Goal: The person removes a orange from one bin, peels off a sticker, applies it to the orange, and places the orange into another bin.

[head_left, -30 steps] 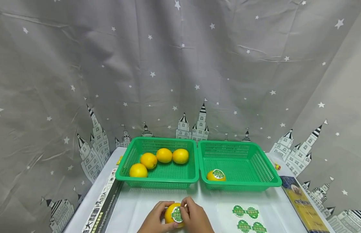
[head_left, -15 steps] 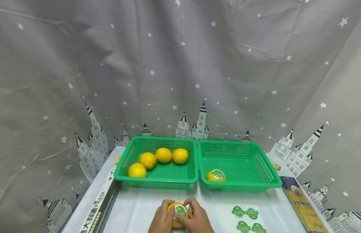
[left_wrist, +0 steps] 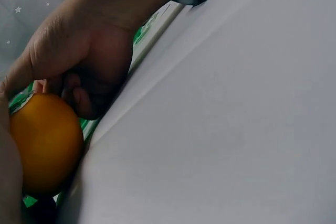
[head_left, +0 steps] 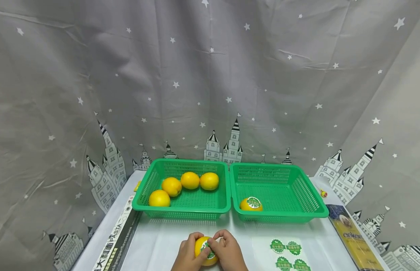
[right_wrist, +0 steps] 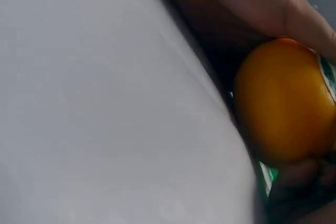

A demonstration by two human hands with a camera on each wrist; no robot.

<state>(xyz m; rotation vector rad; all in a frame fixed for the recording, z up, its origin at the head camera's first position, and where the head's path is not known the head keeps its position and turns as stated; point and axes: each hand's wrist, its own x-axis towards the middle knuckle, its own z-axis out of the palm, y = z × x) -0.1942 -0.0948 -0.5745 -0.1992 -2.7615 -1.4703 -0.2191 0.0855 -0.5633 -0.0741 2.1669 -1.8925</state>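
Note:
Low in the head view, an orange [head_left: 200, 244] sits between both hands over the white table, with a round green-and-white sticker [head_left: 211, 256] on its upper side. My left hand [head_left: 187, 255] grips the fruit from the left, its thumb lying on the sticker. From the other side my right hand [head_left: 231, 251] holds it, fingers curled and thumb at the sticker's upper right edge. The left wrist view shows the bare side of the orange [left_wrist: 48, 145]; its sticker is mostly hidden there. In the right wrist view, fingers touch the underside of the orange [right_wrist: 283, 103].
Behind the hands, a green basket [head_left: 182, 215] holds several oranges [head_left: 171, 186]. A second basket [head_left: 281, 216] beside it contains one stickered orange [head_left: 246, 205]. A sticker sheet [head_left: 260, 248] lies to the right. A pasta box [head_left: 123, 233] and a gold-and-blue packet [head_left: 355, 242] line the sides.
The right hand moves from the sticker's edge to round the fruit, then its thumb returns to the upper edge. The left thumb shifts up onto the sticker. The baskets stay put.

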